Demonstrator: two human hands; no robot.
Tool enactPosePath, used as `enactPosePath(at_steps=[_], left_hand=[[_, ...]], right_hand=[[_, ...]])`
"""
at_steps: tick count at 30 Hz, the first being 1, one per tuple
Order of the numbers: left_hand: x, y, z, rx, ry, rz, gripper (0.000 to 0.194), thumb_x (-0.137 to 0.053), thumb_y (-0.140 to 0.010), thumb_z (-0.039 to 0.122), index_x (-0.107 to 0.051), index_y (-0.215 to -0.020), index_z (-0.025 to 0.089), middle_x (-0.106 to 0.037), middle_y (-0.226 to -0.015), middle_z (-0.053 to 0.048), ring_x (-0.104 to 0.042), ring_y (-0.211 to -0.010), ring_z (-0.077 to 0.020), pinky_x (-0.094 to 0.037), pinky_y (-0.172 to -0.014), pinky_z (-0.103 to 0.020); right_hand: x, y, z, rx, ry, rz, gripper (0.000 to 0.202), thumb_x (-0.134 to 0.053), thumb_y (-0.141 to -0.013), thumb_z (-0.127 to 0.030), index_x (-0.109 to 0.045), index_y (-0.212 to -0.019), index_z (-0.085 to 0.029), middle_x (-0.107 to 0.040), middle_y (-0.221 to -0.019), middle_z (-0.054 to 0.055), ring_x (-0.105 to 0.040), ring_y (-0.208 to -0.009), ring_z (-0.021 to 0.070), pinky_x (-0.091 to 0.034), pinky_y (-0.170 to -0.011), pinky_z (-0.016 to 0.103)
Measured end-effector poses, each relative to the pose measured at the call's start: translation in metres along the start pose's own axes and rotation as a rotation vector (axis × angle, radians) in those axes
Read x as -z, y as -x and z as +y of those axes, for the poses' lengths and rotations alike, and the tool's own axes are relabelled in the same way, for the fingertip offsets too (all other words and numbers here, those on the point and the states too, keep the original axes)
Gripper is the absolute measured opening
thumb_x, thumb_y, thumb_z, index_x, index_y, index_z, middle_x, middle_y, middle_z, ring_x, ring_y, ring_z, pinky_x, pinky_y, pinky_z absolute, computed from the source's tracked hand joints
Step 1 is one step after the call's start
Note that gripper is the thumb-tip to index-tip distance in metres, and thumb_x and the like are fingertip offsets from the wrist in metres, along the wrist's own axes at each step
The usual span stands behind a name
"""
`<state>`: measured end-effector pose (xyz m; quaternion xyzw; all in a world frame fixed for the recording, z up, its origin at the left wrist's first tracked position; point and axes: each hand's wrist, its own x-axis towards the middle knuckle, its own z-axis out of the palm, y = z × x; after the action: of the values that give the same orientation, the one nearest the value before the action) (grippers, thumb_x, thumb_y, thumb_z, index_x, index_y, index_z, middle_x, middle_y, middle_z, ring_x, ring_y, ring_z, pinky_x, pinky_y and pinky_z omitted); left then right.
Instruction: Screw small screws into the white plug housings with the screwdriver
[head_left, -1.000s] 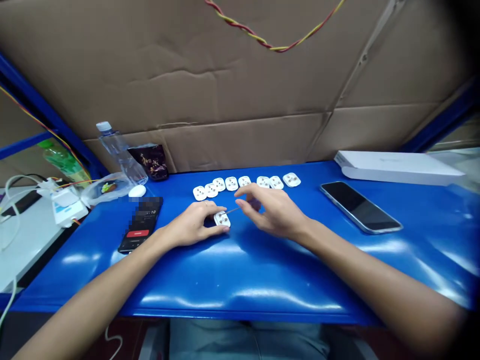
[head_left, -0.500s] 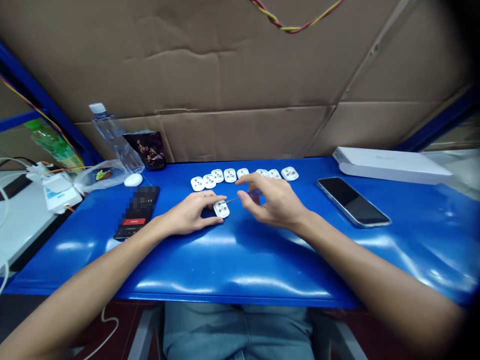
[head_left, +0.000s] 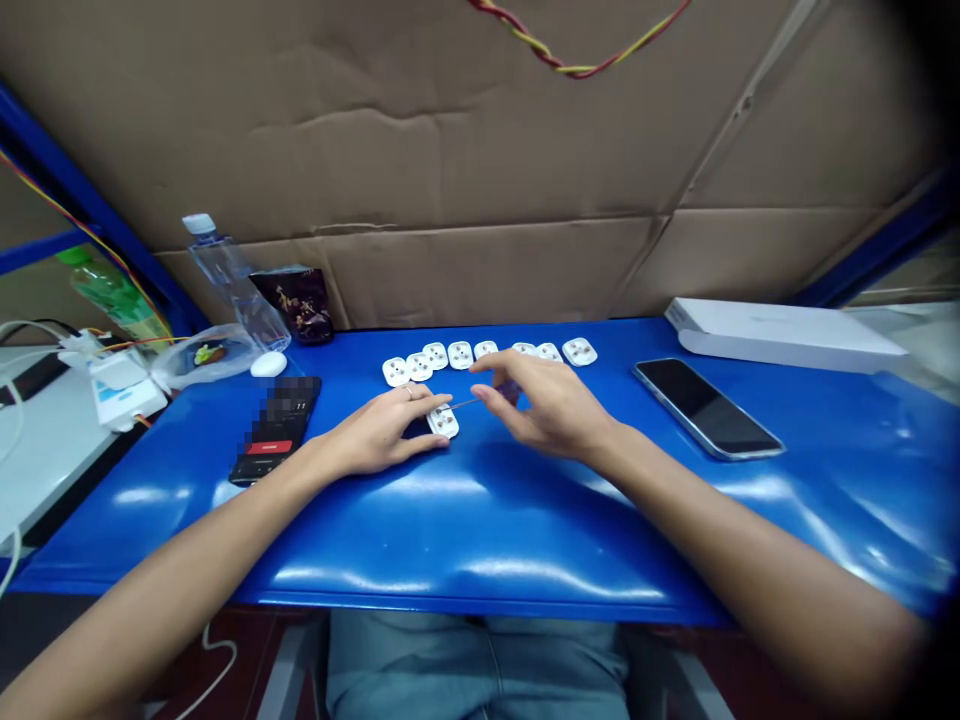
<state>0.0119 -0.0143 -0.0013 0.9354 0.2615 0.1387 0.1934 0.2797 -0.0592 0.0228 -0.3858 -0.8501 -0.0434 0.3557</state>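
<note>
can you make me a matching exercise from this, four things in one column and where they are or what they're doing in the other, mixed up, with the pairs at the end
Things:
1. left hand
2. right hand
3. white box
4. dark pouch

Place or state:
A. holding a thin tool
B. beside the clear bottle
C. holding a small white square piece
D. beyond the right-hand phone

Pairs: 1-C, 2-A, 3-D, 4-B
</note>
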Motion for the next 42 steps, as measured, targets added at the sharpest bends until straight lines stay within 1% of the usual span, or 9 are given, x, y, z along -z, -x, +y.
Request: enactPosePath(at_steps=[4,8,15,21,23,28,32,37,42], left_hand=[[-0.0017,0.0005,-0.0042,-0.03,0.003,0.011,0.053,-0.065,-0.108,0.045,-0.057,-0.155,0.021,-0.068,-0.131,-0.013,-0.067,-0.119,-0.0292,-0.054,-0.106,-0.043],[-0.0028,0.001,-0.0064,-0.041,-0.004,0.026,0.055,-0.064,-0.108,0.043,-0.054,-0.157,0.021,-0.067,-0.136,-0.014,-0.066,-0.123,-0.0299,-0.053,-0.109,-0.044],[-0.0037,0.0004,-0.0082,-0.053,-0.037,0.033,0.053,-0.068,-0.106,0.041,-0.058,-0.154,0.022,-0.07,-0.133,-0.014,-0.067,-0.12,-0.0306,-0.055,-0.106,-0.044],[-0.0012,0.0013,-0.0028,-0.053,-0.06,0.046,0.05,-0.066,-0.107,0.043,-0.06,-0.152,0.022,-0.07,-0.134,-0.014,-0.068,-0.121,-0.0297,-0.054,-0.106,-0.043],[-0.0008,0.0016,-0.001,-0.055,-0.061,0.06,0.05,-0.067,-0.107,0.044,-0.062,-0.15,0.022,-0.071,-0.131,-0.013,-0.068,-0.119,-0.0292,-0.055,-0.104,-0.042],[0.0,0.001,0.0001,-0.048,-0.051,0.116,0.047,-0.071,-0.104,0.046,-0.069,-0.143,0.02,-0.073,-0.119,-0.011,-0.07,-0.108,-0.0278,-0.056,-0.097,-0.04],[0.0024,0.0004,0.0001,-0.032,-0.053,0.129,0.048,-0.071,-0.103,0.044,-0.068,-0.146,0.022,-0.074,-0.118,-0.01,-0.07,-0.106,-0.0269,-0.055,-0.096,-0.039],[0.0032,0.0005,-0.0005,-0.028,-0.055,0.132,0.049,-0.072,-0.103,0.044,-0.068,-0.146,0.022,-0.075,-0.117,-0.01,-0.071,-0.107,-0.0274,-0.055,-0.098,-0.039],[0.0027,0.0005,-0.0025,-0.034,-0.063,0.134,0.05,-0.073,-0.102,0.044,-0.068,-0.145,0.019,-0.076,-0.118,-0.011,-0.072,-0.108,-0.0275,-0.055,-0.098,-0.039]], right_hand=[[-0.0008,-0.0006,0.0006,0.08,-0.001,0.039,0.02,-0.057,-0.105,-0.026,-0.064,-0.122,-0.02,-0.078,-0.09,0.005,-0.075,-0.075,0.0217,-0.056,-0.066,0.033],[0.0002,-0.0015,-0.0021,0.138,-0.019,0.052,0.03,-0.057,-0.098,-0.017,-0.061,-0.128,-0.02,-0.077,-0.099,0.008,-0.076,-0.085,0.0248,-0.06,-0.072,0.037],[-0.0011,-0.001,-0.0007,0.081,0.032,0.021,0.025,-0.058,-0.107,-0.032,-0.062,-0.129,-0.021,-0.079,-0.092,0.006,-0.073,-0.071,0.0218,-0.058,-0.066,0.035],[0.001,-0.002,-0.0056,0.164,0.043,0.067,0.034,-0.057,-0.097,-0.016,-0.058,-0.13,-0.022,-0.078,-0.096,0.006,-0.074,-0.081,0.0235,-0.058,-0.07,0.036],[0.0019,-0.0021,-0.0063,0.159,0.049,0.064,0.034,-0.058,-0.097,-0.018,-0.057,-0.13,-0.021,-0.077,-0.095,0.007,-0.074,-0.08,0.0239,-0.058,-0.069,0.036],[0.0002,-0.0007,-0.0027,0.121,0.026,0.091,0.022,-0.061,-0.105,-0.028,-0.059,-0.127,-0.021,-0.077,-0.09,0.003,-0.073,-0.073,0.0202,-0.056,-0.064,0.032],[-0.0017,0.0,-0.003,0.103,-0.02,0.061,0.02,-0.057,-0.104,-0.022,-0.06,-0.124,-0.023,-0.078,-0.099,0.006,-0.076,-0.082,0.0216,-0.06,-0.07,0.035],[-0.0015,0.0013,-0.0035,0.068,-0.08,0.023,0.032,-0.059,-0.098,-0.019,-0.058,-0.13,-0.025,-0.078,-0.112,0.009,-0.077,-0.091,0.0245,-0.064,-0.078,0.04],[-0.0018,0.0019,0.0016,0.013,-0.008,0.008,0.015,-0.057,-0.106,-0.028,-0.064,-0.118,-0.023,-0.079,-0.095,0.006,-0.075,-0.078,0.0219,-0.057,-0.067,0.033]])
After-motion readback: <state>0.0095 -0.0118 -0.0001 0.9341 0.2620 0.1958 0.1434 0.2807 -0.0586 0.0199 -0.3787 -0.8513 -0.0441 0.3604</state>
